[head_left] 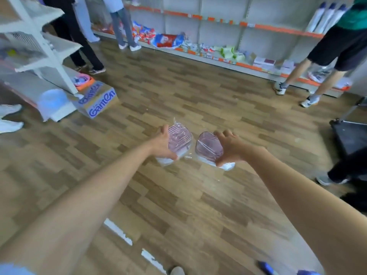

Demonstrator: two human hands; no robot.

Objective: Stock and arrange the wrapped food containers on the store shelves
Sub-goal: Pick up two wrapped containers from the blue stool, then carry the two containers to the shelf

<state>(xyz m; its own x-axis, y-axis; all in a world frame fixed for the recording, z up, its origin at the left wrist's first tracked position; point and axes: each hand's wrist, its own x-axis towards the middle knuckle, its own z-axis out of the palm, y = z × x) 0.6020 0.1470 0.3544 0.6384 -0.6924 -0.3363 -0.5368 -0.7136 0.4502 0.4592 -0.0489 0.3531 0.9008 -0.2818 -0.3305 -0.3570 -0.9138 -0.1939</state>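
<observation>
Out in front of you, above the wood-plank floor (178,92), you carry two pink ribbed plastic containers in clear wrap, one per hand. Your left hand (163,143) grips the left wrapped container (178,138) from its outer side, fingers curled behind it and thumb along the near edge; your right hand (230,148) clamps the right wrapped container (208,145) the same way. Holding both side by side, lids up, probably lets you set them down as a neat pair. Neither is on a shelf yet. Ahead runs the long orange-edged wall shelf (248,66), partly filled with packets, and a white metal rack (49,56) stands to your left with a printed cardboard box (97,100) at its foot. Several people stand along the shelving, so you'll likely need to steer between them
</observation>
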